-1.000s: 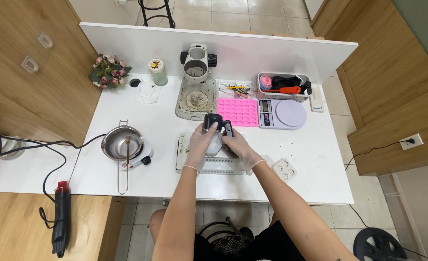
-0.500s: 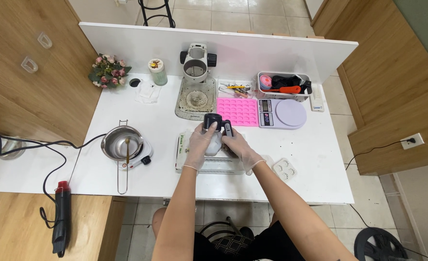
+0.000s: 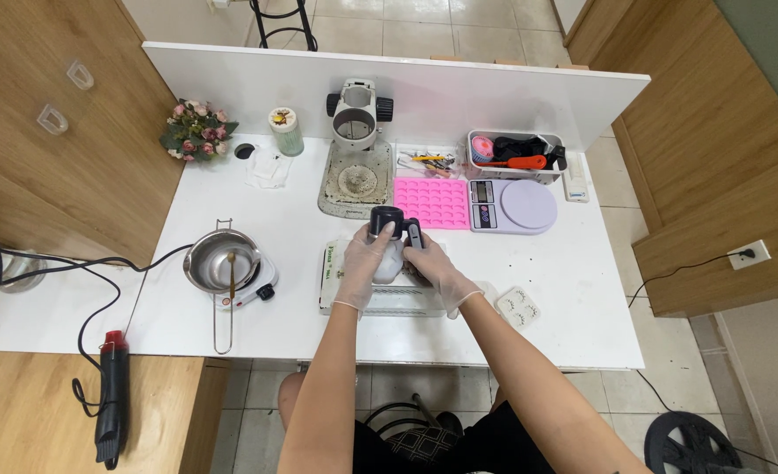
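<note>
Between the fingers of the gloved left hand (image 3: 364,263) sits a dark-capped pale bottle (image 3: 387,250), gripped over the white tray (image 3: 340,303), while the right hand (image 3: 433,268) pinches a small dark tool (image 3: 414,235) just beside it; slick gloves could probably let the bottle slip and spill.

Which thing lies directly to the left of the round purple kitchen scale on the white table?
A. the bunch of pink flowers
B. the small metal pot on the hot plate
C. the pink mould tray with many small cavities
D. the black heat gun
C: the pink mould tray lies flat right beside the purple scale, while the metal pot, the flowers and the heat gun are far off to the left.
</note>
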